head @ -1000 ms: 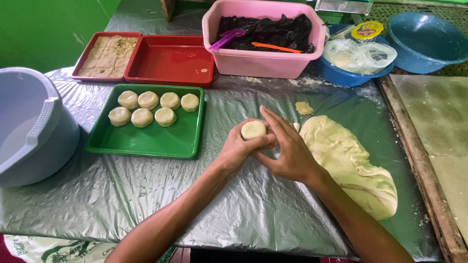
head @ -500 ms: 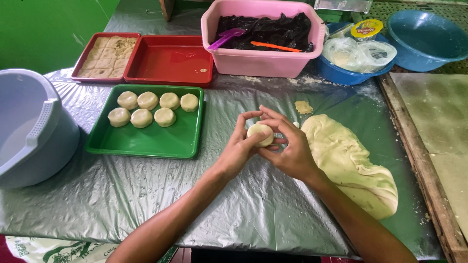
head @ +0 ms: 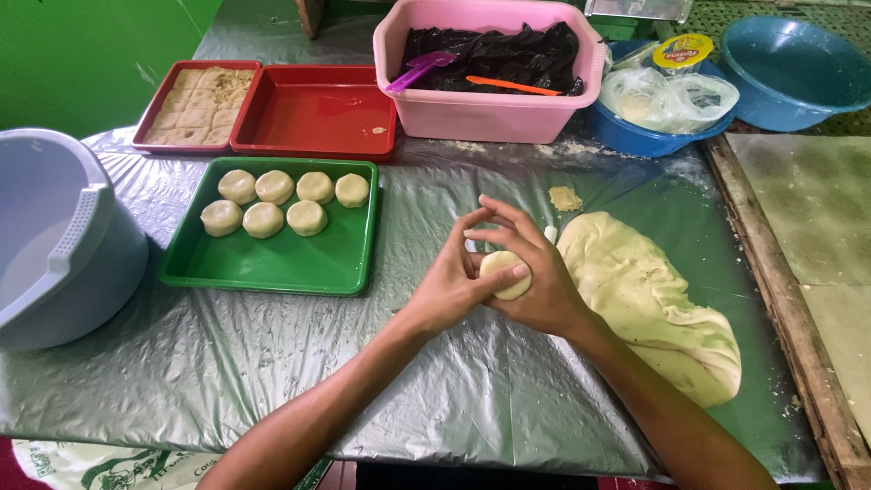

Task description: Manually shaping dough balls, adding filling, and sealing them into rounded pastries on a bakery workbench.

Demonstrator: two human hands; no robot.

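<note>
Both my hands have turned the dough disc (head: 505, 275) slightly; left hand (head: 451, 281) and right hand (head: 535, 286) cup its soft, dentable rim gently

We note a tabletop (head: 272, 363) under crinkled clear plastic. A green tray (head: 272, 263) lies left of centre with seven flat dough rounds (head: 263, 219) in two rows. Behind it we see two red trays side by side: one (head: 313, 109) nearly bare, the other (head: 195, 104) filled with a pale scored slab. A pink tub (head: 490, 104) holds black plastic, a purple scoop (head: 419, 70) and an orange stick (head: 513, 85). Right of it sit a blue basin (head: 794, 68) and a blue bowl (head: 635, 136) of clear bags. A grey-blue bucket (head: 63, 245) stands at the left edge.
</note>
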